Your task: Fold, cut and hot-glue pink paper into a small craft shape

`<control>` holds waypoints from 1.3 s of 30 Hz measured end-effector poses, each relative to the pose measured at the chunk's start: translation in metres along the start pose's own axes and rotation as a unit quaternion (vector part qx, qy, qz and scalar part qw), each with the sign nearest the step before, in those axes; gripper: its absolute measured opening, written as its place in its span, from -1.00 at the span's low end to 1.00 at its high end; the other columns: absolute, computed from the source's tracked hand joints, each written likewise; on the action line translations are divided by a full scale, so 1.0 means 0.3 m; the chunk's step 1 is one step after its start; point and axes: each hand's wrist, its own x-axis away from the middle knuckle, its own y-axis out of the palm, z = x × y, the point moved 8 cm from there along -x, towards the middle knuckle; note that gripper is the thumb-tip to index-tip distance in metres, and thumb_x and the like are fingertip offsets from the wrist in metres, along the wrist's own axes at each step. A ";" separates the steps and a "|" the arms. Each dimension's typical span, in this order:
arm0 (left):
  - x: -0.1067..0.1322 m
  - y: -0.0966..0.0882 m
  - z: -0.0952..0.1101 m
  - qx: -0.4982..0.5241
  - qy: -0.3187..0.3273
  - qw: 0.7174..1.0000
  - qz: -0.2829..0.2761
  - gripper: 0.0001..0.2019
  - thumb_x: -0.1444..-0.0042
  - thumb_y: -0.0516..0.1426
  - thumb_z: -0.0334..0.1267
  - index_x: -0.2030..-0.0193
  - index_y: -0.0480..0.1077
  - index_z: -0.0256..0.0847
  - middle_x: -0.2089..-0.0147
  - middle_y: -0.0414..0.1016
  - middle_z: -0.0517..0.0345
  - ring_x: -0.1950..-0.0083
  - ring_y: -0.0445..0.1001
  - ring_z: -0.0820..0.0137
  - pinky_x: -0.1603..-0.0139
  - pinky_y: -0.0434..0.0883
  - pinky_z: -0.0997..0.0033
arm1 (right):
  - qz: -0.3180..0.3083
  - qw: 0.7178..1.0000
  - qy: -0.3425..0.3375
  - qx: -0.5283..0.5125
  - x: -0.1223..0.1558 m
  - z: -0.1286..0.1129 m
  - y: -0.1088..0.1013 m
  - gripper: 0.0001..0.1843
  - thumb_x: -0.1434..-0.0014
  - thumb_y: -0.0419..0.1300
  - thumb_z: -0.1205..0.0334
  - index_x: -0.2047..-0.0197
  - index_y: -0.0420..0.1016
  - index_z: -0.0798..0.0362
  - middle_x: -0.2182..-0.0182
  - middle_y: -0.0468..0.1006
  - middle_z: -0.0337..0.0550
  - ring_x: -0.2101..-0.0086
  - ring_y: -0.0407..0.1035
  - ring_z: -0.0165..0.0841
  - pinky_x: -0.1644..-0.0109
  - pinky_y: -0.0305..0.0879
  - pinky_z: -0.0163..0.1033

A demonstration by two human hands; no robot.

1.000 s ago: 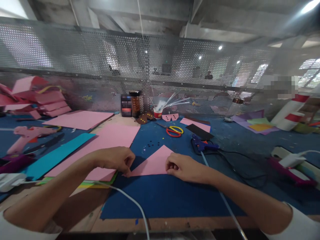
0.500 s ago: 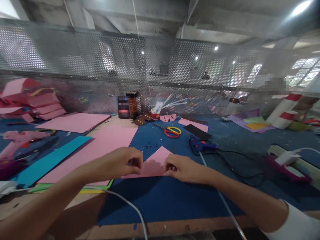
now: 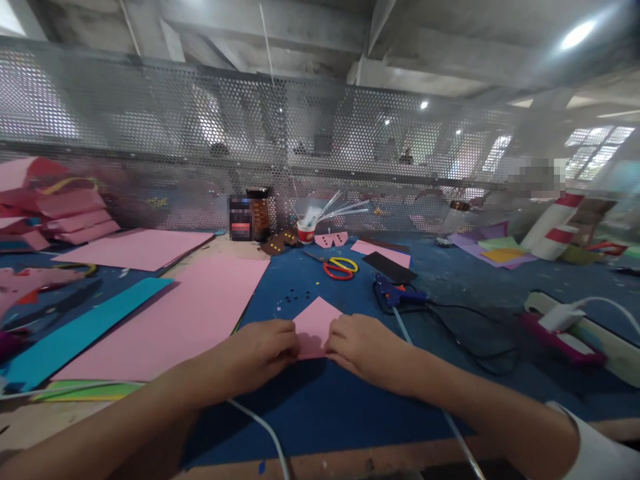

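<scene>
A small pink piece of paper [image 3: 316, 328] with a pointed far corner lies on the blue tabletop in front of me. My left hand [image 3: 265, 350] has its fingers curled closed on the paper's left side. On the right side, my right hand [image 3: 363, 347] pinches the near edge in the same way. The fingers hide both side corners of the paper. Just beyond it are several tiny black dots [image 3: 295, 295] and scissors [image 3: 341, 267] with red and yellow handles.
Large pink sheets [image 3: 175, 313] and a teal strip [image 3: 90, 333] lie at left. A blue glue gun [image 3: 397, 291] with its black cord rests at right, near a power strip [image 3: 563, 340]. A red cup [image 3: 306, 232] holds clear sticks. A white cable [image 3: 265, 427] crosses the front edge.
My left hand has come down from above the paper and closed on its left side. My right hand stays at the right side. The view has shifted slightly.
</scene>
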 end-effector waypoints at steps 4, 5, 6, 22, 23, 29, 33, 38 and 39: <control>-0.006 0.003 0.005 -0.007 -0.003 1.000 0.001 -0.88 -0.27 0.05 -0.31 0.28 0.39 -0.17 0.25 0.44 0.13 0.25 0.43 0.36 0.28 0.25 0.42 | 0.001 0.997 -0.030 0.077 0.007 -0.039 0.011 -0.91 -0.28 0.11 0.44 0.21 0.43 0.13 0.28 0.47 -0.06 0.27 0.34 -0.23 0.25 0.21 -0.16; -0.007 0.004 0.004 -0.011 -0.004 1.000 0.003 -0.88 -0.27 0.05 -0.30 0.28 0.38 -0.18 0.26 0.44 0.13 0.25 0.43 0.36 0.29 0.25 0.41 | 0.001 0.995 -0.036 0.090 0.009 -0.044 0.016 -0.91 -0.25 0.13 0.47 0.22 0.42 0.13 0.29 0.46 -0.06 0.28 0.33 -0.23 0.26 0.20 -0.15; -0.008 0.005 0.003 -0.017 -0.006 1.000 0.005 -0.87 -0.27 0.05 -0.31 0.29 0.38 -0.18 0.27 0.44 0.13 0.26 0.42 0.36 0.29 0.24 0.41 | 0.001 0.994 -0.040 0.099 0.010 -0.047 0.022 -0.90 -0.23 0.13 0.48 0.22 0.41 0.13 0.30 0.45 -0.06 0.29 0.32 -0.22 0.28 0.19 -0.15; -0.014 0.012 0.008 -0.051 0.004 0.998 0.030 -0.88 -0.09 0.07 -0.44 0.33 0.38 -0.15 0.32 0.45 0.17 0.31 0.42 0.38 0.33 0.21 0.42 | 0.006 1.000 0.019 -0.004 0.012 -0.004 -0.015 -0.86 -0.36 0.10 0.26 0.16 0.46 0.10 0.22 0.50 -0.09 0.19 0.37 -0.28 0.17 0.23 -0.21; -0.015 0.011 0.008 -0.048 0.002 0.998 0.027 -0.88 -0.09 0.06 -0.44 0.33 0.39 -0.15 0.32 0.45 0.17 0.31 0.42 0.39 0.33 0.22 0.42 | 0.004 1.000 0.016 0.003 0.010 -0.004 -0.009 -0.86 -0.36 0.09 0.28 0.16 0.46 0.10 0.23 0.51 -0.09 0.20 0.37 -0.28 0.17 0.23 -0.21; -0.013 0.006 0.010 -0.043 -0.001 0.999 0.030 -0.88 -0.13 0.05 -0.41 0.31 0.39 -0.16 0.29 0.46 0.14 0.29 0.42 0.37 0.31 0.23 0.42 | 0.021 0.999 -0.004 0.045 0.001 -0.013 0.010 -0.88 -0.31 0.11 0.32 0.24 0.46 0.13 0.31 0.51 -0.09 0.26 0.37 -0.28 0.23 0.21 -0.20; -0.009 0.006 0.013 -0.032 -0.004 0.999 0.024 -0.92 -0.17 0.07 -0.35 0.31 0.38 -0.15 0.28 0.46 0.14 0.28 0.42 0.37 0.30 0.23 0.41 | 0.028 0.999 -0.002 0.026 0.002 -0.006 0.010 -0.88 -0.30 0.11 0.31 0.26 0.45 0.11 0.31 0.51 -0.11 0.26 0.37 -0.30 0.22 0.20 -0.22; -0.011 0.007 0.014 -0.033 -0.001 0.999 0.022 -0.90 -0.19 0.06 -0.37 0.32 0.38 -0.16 0.30 0.45 0.16 0.30 0.41 0.39 0.32 0.22 0.41 | 0.018 0.999 0.019 -0.022 0.005 0.010 -0.003 -0.90 -0.28 0.12 0.30 0.24 0.46 0.10 0.29 0.52 -0.14 0.26 0.38 -0.32 0.23 0.18 -0.25; -0.012 0.008 0.012 -0.034 -0.003 0.999 0.024 -0.90 -0.18 0.06 -0.38 0.33 0.38 -0.17 0.30 0.45 0.16 0.29 0.41 0.39 0.31 0.22 0.41 | 0.015 0.999 0.024 -0.035 0.008 0.013 -0.008 -0.90 -0.28 0.12 0.30 0.23 0.47 0.10 0.28 0.53 -0.14 0.25 0.38 -0.32 0.22 0.18 -0.25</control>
